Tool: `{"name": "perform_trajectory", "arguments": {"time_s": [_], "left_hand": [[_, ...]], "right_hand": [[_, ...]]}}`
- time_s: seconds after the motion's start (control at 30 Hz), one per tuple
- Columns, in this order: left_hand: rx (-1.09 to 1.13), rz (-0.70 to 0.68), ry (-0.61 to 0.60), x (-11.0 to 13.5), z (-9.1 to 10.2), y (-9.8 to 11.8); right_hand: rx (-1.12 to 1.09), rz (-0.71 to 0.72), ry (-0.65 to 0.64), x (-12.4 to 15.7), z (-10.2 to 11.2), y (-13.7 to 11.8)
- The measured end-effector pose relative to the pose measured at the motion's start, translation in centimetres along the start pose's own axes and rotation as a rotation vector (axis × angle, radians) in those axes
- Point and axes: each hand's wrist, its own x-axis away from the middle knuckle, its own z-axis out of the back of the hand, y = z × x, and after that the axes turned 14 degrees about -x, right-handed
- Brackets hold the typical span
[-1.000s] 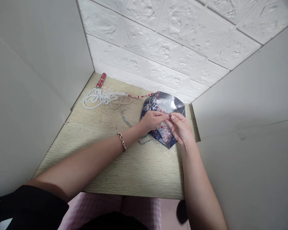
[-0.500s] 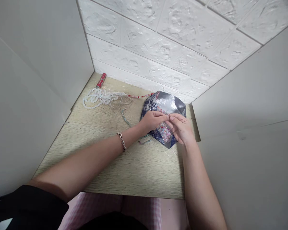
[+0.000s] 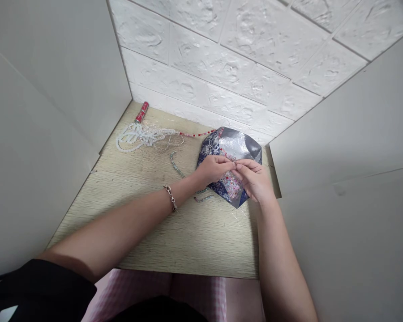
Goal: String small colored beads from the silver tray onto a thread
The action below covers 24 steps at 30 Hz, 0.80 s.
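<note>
My left hand (image 3: pixel 215 170) and my right hand (image 3: pixel 255 179) meet fingertip to fingertip over a folded tray (image 3: pixel 246 141) with a shiny silver inside and dark blue patterned sides. Both are closed in a pinch; what lies between the fingertips is too small to make out. Loose pink, red and clear beads (image 3: pixel 233 185) are heaped in the tray beneath them. From the tray's far left edge a strand of red and pink beads (image 3: pixel 196 134) runs left. A strand of greenish beads (image 3: pixel 176 165) lies on the table and passes behind my left wrist.
White bead strands (image 3: pixel 137 136) lie in a tangle at the back left, beside a red cylinder (image 3: pixel 142 112). A short bead strand (image 3: pixel 203 198) rests near the tray's front. White walls enclose the wooden table (image 3: pixel 188 241) at back and sides.
My right hand has shifted very slightly, its fingertips still against those of my left hand. The tray's right edge sits a touch further right. Otherwise things look the same.
</note>
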Motion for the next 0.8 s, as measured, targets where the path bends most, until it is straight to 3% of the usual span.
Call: {"name": "perform_trajectory", "arguments": {"time_s": [0.33, 0.8], "left_hand": [[-0.028, 0.000, 0.000, -0.05, 0.03, -0.14], [-0.063, -0.022, 0.008, -0.03, -0.03, -0.19]], "right_hand": [[0.019, 0.022, -0.011, 0.07, -0.04, -0.04], [0.214, 0.075, -0.029, 0.02, 0.68, -0.09]]}}
